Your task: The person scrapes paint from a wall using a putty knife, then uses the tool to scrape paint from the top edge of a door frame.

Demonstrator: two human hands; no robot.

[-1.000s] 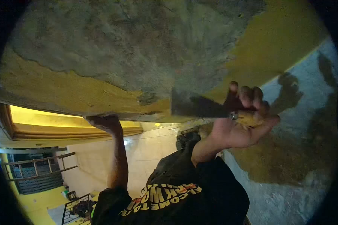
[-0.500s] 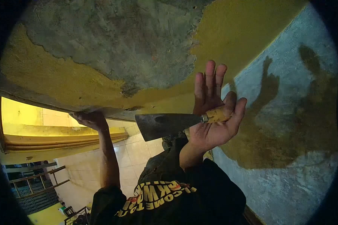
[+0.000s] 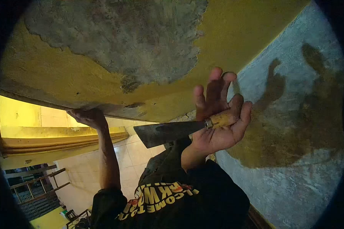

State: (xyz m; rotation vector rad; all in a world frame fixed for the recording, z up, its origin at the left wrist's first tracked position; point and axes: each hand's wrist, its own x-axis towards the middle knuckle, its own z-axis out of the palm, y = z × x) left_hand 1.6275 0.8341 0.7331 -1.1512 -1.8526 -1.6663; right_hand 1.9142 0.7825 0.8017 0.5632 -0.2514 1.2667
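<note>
A putty knife (image 3: 172, 133) with a wide dark metal blade and a worn wooden handle lies across my right hand (image 3: 219, 118). My thumb and index finger close on the handle; the other fingers are raised and partly bent, palm facing me. The blade points left, apart from the wall. My left hand (image 3: 88, 117) is up at the lower edge of the yellow wall surface (image 3: 92, 91), its fingers bent against that edge and partly hidden. Above both hands, a bare grey patch (image 3: 122, 38) with ragged borders breaks the yellow paint.
A rough blue-grey wall (image 3: 267, 191) stands close on the right, carrying shadows of a hand and head. At left is a bright yellow-lit opening (image 3: 21, 114). Below lie pale floor tiles (image 3: 92, 171), a wooden ladder-like frame (image 3: 36, 187) and a dark metal stand (image 3: 80, 219).
The putty knife's blade has dropped slightly and turned, showing narrower. The raised fingers of my right hand have bent more. My left hand stays at the edge.
</note>
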